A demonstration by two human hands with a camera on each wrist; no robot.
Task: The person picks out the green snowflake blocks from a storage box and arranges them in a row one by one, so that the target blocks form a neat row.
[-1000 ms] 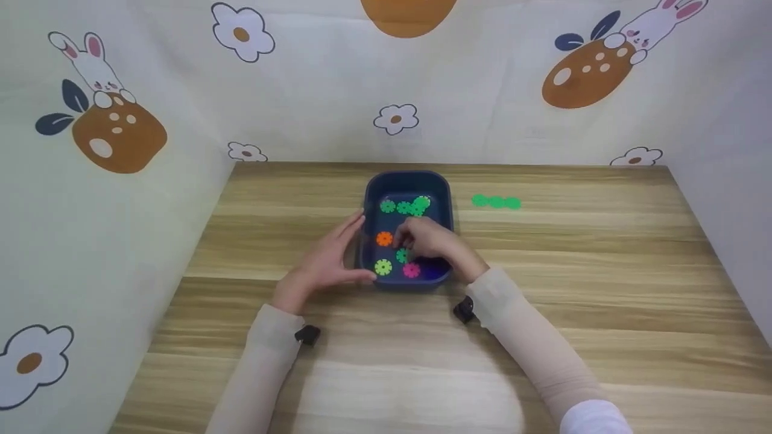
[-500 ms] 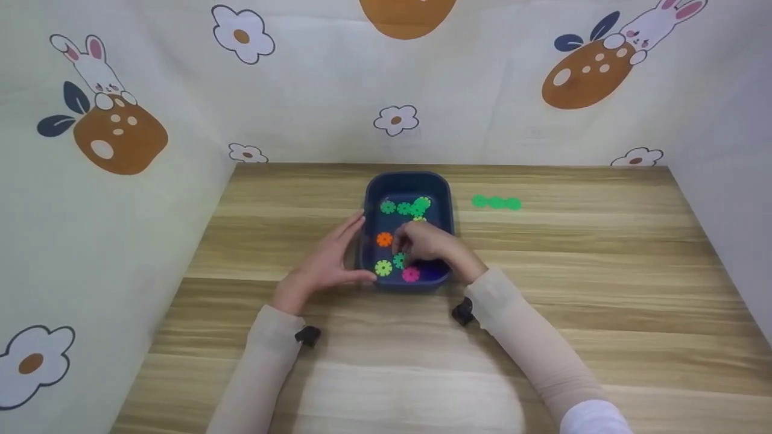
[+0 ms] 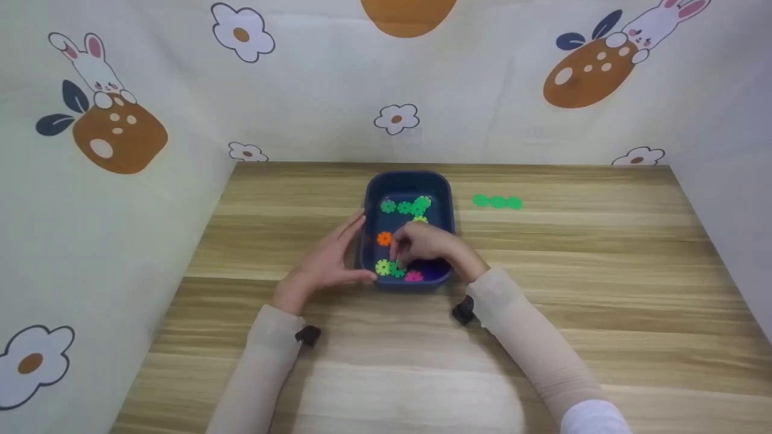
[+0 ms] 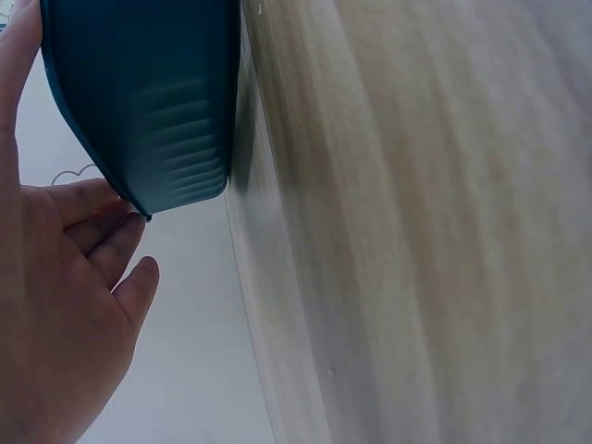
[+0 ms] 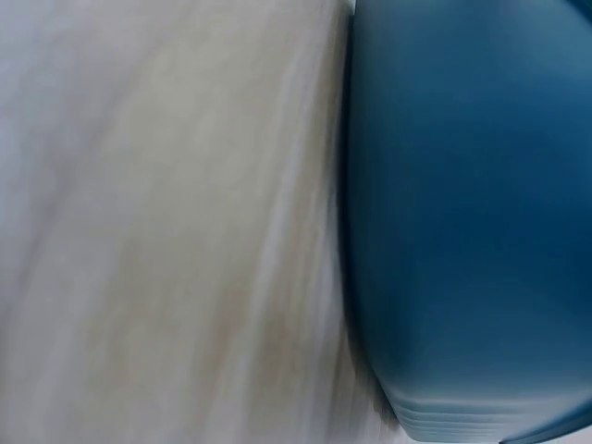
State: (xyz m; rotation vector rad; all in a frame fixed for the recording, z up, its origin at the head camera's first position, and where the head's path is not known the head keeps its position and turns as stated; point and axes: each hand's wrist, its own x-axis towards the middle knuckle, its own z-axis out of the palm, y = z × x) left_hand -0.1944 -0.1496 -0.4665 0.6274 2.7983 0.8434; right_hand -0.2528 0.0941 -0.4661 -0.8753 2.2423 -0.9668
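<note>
Tray rim [image 3: 408, 173] touched the spread left hand [image 3: 329, 258], while the right hand [image 3: 424, 241] curled at a green disc [image 3: 396, 270], gripping or not I couldn't tell remotely.

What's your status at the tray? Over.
Left hand spread against blue tray. Right hand inside, down at near-end green disc; grip unclear. Yellow-green disc close on its left, may crowd it.
</note>
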